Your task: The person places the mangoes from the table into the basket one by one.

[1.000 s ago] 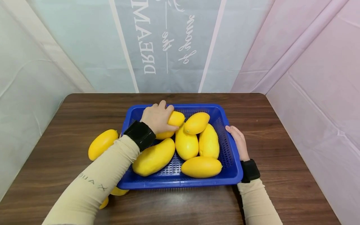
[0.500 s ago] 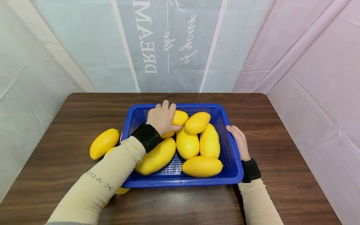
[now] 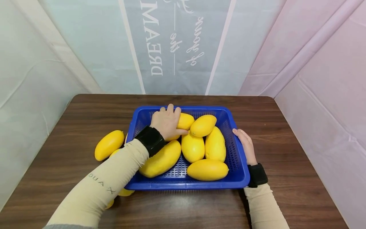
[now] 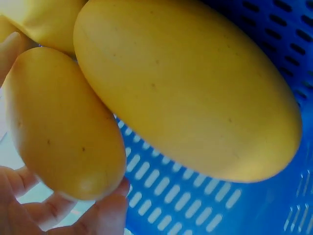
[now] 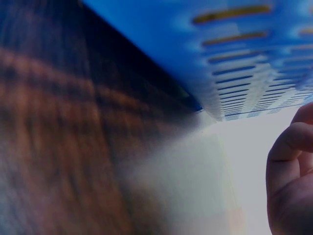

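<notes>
Seven yellow fruits show in the blue basket on the brown wooden table. They are mango-shaped and smooth, some plump as eggs, others slimmer. The long fruit at the front left lies aslant; the front fruit to its right lies crosswise, ending in a small stubby tip. Behind, a rear fruit seems propped on its neighbours. The left hand reaches over the back left, thumb apart from fingers, and close up I see it curled round a smaller fruit, which touches a larger fruit; both carry a few dark specks. The right hand holds the basket's right rim from outside, fingers bent; how firmly, I cannot tell. Slits pierce the basket's floor. Outside it, on the left, a loose fruit lies on the table, and bits of more fruits peep out around the beige sleeve. Black bands circle both wrists.
</notes>
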A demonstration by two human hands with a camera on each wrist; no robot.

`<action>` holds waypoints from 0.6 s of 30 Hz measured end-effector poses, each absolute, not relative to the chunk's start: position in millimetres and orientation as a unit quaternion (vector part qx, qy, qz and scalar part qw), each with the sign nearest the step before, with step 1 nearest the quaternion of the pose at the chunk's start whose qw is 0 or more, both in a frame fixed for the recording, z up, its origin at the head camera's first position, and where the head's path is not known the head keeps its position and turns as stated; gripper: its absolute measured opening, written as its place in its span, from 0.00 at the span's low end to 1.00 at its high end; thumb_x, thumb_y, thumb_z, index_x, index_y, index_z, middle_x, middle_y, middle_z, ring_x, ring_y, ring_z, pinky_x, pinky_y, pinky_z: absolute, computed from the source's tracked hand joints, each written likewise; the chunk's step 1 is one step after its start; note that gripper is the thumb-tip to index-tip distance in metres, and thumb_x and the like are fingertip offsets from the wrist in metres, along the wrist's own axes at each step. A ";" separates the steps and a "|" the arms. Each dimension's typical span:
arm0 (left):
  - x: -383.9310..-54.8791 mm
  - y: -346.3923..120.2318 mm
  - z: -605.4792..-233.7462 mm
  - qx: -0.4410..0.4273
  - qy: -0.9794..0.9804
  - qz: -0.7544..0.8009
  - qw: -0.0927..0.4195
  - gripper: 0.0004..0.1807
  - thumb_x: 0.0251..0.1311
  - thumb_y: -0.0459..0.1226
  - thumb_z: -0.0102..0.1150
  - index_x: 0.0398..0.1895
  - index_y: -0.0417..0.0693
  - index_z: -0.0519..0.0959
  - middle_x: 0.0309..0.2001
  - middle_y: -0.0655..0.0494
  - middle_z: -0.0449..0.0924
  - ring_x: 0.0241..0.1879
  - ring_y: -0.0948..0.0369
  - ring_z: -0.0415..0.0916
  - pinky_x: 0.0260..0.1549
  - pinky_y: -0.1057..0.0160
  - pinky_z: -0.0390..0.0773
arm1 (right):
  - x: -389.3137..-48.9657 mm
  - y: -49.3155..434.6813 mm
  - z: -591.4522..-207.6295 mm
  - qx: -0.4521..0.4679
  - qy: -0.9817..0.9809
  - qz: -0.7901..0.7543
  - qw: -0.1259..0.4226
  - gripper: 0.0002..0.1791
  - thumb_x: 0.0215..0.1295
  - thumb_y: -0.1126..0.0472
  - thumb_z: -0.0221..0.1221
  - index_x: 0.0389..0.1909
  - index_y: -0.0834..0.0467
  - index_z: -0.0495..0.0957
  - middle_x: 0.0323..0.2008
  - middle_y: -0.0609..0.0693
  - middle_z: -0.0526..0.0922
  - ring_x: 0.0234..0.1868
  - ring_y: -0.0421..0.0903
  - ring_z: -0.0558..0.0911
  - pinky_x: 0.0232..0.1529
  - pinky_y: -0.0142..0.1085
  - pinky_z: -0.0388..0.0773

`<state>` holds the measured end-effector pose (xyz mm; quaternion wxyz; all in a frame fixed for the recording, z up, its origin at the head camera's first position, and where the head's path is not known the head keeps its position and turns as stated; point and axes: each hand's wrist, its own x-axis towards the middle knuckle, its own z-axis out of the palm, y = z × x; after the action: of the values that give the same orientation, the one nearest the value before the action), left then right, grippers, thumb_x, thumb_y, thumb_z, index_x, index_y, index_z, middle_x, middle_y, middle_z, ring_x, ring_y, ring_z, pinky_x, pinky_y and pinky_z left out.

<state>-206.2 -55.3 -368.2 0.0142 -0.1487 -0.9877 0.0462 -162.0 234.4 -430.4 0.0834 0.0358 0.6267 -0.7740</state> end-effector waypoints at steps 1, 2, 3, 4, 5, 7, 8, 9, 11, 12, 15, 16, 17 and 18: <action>-205.3 -57.0 -366.3 -0.151 -0.987 0.046 0.010 0.46 0.51 0.74 0.51 0.56 0.46 0.68 0.48 0.45 0.69 0.39 0.49 0.74 0.32 0.53 0.83 | -162.2 234.8 -430.6 0.036 0.627 -0.774 0.084 0.18 0.77 0.48 0.48 0.26 0.50 0.67 0.20 0.43 0.72 0.21 0.38 0.76 0.25 0.28 0.76; -204.6 -58.9 -364.3 -0.154 -0.987 0.046 0.007 0.46 0.51 0.74 0.52 0.56 0.46 0.68 0.48 0.44 0.70 0.39 0.49 0.74 0.33 0.53 0.83 | -162.4 235.3 -430.8 0.036 0.625 -0.775 0.083 0.18 0.77 0.48 0.48 0.26 0.50 0.67 0.20 0.43 0.72 0.21 0.38 0.76 0.25 0.28 0.76; -204.1 -61.2 -361.8 -0.155 -0.987 0.043 0.005 0.46 0.52 0.74 0.52 0.57 0.45 0.68 0.48 0.44 0.70 0.39 0.49 0.74 0.33 0.52 0.83 | -162.6 235.6 -430.8 0.036 0.624 -0.776 0.082 0.18 0.77 0.48 0.48 0.25 0.50 0.68 0.20 0.43 0.72 0.21 0.38 0.76 0.25 0.28 0.76; -203.4 -64.0 -359.2 -0.155 -0.987 0.040 0.002 0.46 0.52 0.74 0.52 0.57 0.45 0.68 0.48 0.44 0.71 0.39 0.49 0.75 0.34 0.52 0.83 | -162.8 235.5 -431.3 0.037 0.623 -0.777 0.082 0.18 0.77 0.49 0.48 0.25 0.50 0.68 0.20 0.43 0.72 0.20 0.38 0.76 0.24 0.28 0.76; -202.8 -67.2 -356.4 -0.154 -0.988 0.033 -0.002 0.46 0.52 0.73 0.52 0.58 0.45 0.69 0.48 0.44 0.71 0.39 0.49 0.75 0.34 0.52 0.83 | -163.0 235.4 -431.7 0.036 0.622 -0.778 0.082 0.18 0.77 0.49 0.48 0.25 0.50 0.67 0.19 0.43 0.72 0.20 0.38 0.76 0.24 0.28 0.76; -202.5 -74.0 -350.5 -0.152 -0.988 0.009 -0.004 0.45 0.54 0.72 0.52 0.59 0.46 0.70 0.49 0.45 0.73 0.38 0.49 0.77 0.34 0.52 0.83 | -163.1 235.4 -432.1 0.036 0.623 -0.777 0.081 0.18 0.77 0.49 0.48 0.25 0.50 0.68 0.19 0.43 0.73 0.20 0.38 0.76 0.24 0.28 0.76; -202.2 -77.5 -347.3 -0.151 -0.989 -0.005 -0.004 0.44 0.55 0.72 0.52 0.60 0.46 0.70 0.49 0.45 0.74 0.38 0.50 0.78 0.34 0.52 0.82 | -163.0 235.4 -432.2 0.037 0.621 -0.779 0.080 0.18 0.77 0.49 0.48 0.25 0.50 0.68 0.19 0.43 0.73 0.20 0.38 0.76 0.24 0.28 0.76; -201.7 -81.2 -344.1 -0.151 -0.988 -0.020 -0.001 0.43 0.56 0.70 0.52 0.60 0.47 0.71 0.50 0.46 0.76 0.37 0.50 0.78 0.34 0.53 0.82 | -162.9 235.6 -432.1 0.037 0.622 -0.778 0.080 0.18 0.77 0.49 0.48 0.25 0.50 0.68 0.19 0.43 0.73 0.20 0.38 0.76 0.24 0.28 0.76; -199.9 -89.5 -337.2 -0.153 -0.987 -0.044 0.007 0.39 0.60 0.68 0.52 0.60 0.48 0.73 0.50 0.47 0.78 0.35 0.51 0.80 0.33 0.54 0.82 | -163.1 236.0 -431.7 0.035 0.623 -0.777 0.083 0.18 0.77 0.49 0.47 0.25 0.50 0.68 0.19 0.43 0.73 0.20 0.37 0.77 0.25 0.28 0.76; -198.8 -94.0 -334.0 -0.155 -0.986 -0.053 0.015 0.37 0.61 0.66 0.52 0.59 0.48 0.74 0.50 0.48 0.79 0.35 0.51 0.80 0.33 0.54 0.81 | -163.1 236.2 -431.4 0.035 0.624 -0.776 0.084 0.18 0.77 0.49 0.47 0.25 0.50 0.68 0.20 0.43 0.73 0.20 0.37 0.77 0.25 0.28 0.76; -193.0 -107.7 -324.4 -0.163 -0.983 -0.068 0.044 0.31 0.64 0.62 0.54 0.56 0.47 0.76 0.47 0.49 0.81 0.34 0.51 0.81 0.32 0.53 0.82 | -162.7 236.7 -430.2 0.034 0.627 -0.773 0.087 0.17 0.77 0.48 0.47 0.26 0.50 0.69 0.21 0.43 0.74 0.21 0.37 0.78 0.26 0.28 0.77; -190.5 -112.5 -321.5 -0.163 -0.983 -0.069 0.052 0.30 0.64 0.60 0.54 0.55 0.47 0.77 0.47 0.49 0.81 0.34 0.51 0.81 0.31 0.53 0.82 | -162.5 237.0 -429.9 0.034 0.628 -0.772 0.090 0.17 0.77 0.48 0.47 0.27 0.50 0.69 0.21 0.43 0.75 0.22 0.38 0.78 0.26 0.28 0.78; -187.8 -117.3 -318.5 -0.162 -0.982 -0.071 0.059 0.28 0.65 0.59 0.55 0.54 0.47 0.77 0.46 0.49 0.81 0.34 0.51 0.82 0.30 0.53 0.82 | -162.2 237.2 -429.6 0.033 0.629 -0.771 0.092 0.17 0.77 0.48 0.47 0.27 0.50 0.69 0.21 0.43 0.75 0.22 0.38 0.78 0.26 0.29 0.78; -185.2 -122.3 -316.0 -0.160 -0.982 -0.073 0.065 0.27 0.65 0.58 0.56 0.54 0.47 0.77 0.46 0.49 0.82 0.34 0.51 0.82 0.30 0.52 0.82 | -162.0 237.4 -429.5 0.034 0.631 -0.770 0.093 0.17 0.77 0.47 0.48 0.28 0.50 0.69 0.22 0.43 0.75 0.22 0.38 0.78 0.27 0.29 0.78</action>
<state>-185.2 -122.3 -316.0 0.0648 -0.1602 -0.9822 -0.0734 -162.0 237.4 -429.5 0.0933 0.0342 0.6305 -0.7698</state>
